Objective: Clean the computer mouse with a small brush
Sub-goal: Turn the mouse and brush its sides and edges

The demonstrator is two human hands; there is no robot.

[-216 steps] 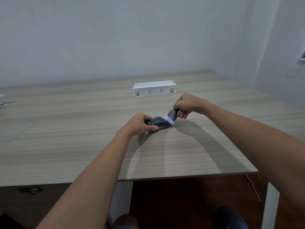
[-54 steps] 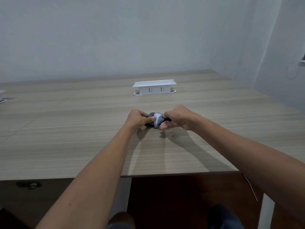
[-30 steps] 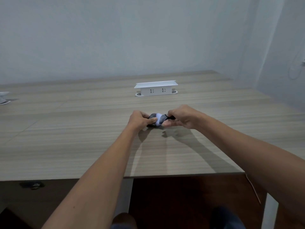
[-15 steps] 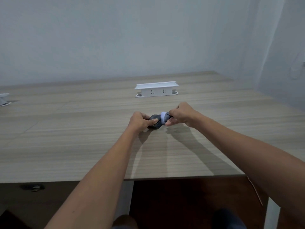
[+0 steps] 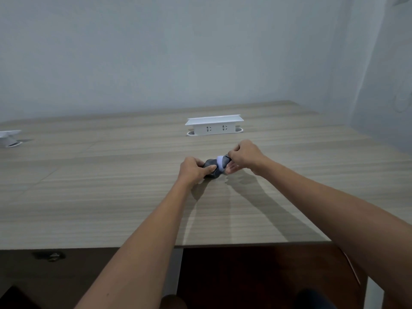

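head view. the computer mouse point(image 5: 210, 168) lies on the wooden table point(image 5: 111, 197), directly between the two hands and touching both. the left hand point(image 5: 193, 170) is closed on the mouse's left flank, thumb laid across the upper shell, fingers wrapped behind; it acts as the clamp. the right hand point(image 5: 244, 156) is closed on the small brush point(image 5: 223, 161), pinching its dark handle near the ferrule, the remaining fingers curled below.

the brush's pale bristles rest against the right upper part of the mouse shell, just beside the left thumb tip. the brush handle runs up and to the right from the bristles into the right hand.

key relation: the mouse's long axis appears to run roughly left to right between the hands, slightly tilted, though both hands hide much of the shell, so this is a judgement only. the right hand sits slightly farther from the body than the left. the left hand is in fuller contact with the mouse; the right reaches it only through the bristles.

judgement: the step in hand is sweeping the shell. the next stroke likely travels along the long axis, toward or away from the left thumb, so the thumb may obstruct the bristles.

beyond both hands stands a white socket box point(image 5: 214, 125), well apart.
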